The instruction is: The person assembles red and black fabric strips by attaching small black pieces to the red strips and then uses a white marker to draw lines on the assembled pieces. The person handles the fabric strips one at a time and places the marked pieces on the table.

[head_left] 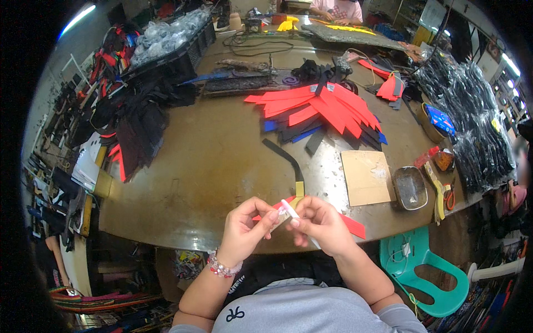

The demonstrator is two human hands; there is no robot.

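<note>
My left hand [251,223] and my right hand [325,225] meet close together over the near edge of the table. Pinched between their fingertips is a small white strip [288,208], partly hidden by the fingers; its exact kind cannot be made out. Just beyond the hands lies a curved black strap [288,158] with a yellow piece [300,189] at its near end. A red strip [353,226] lies on the table beneath my hands and shows on both sides of them.
A fanned pile of red, black and blue strips [327,111] lies farther back on the brown table [194,166]. To the right are a cardboard sheet [366,176], a metal dish [410,187] and orange-handled scissors [449,195]. A green plastic chair [430,283] stands below the right edge.
</note>
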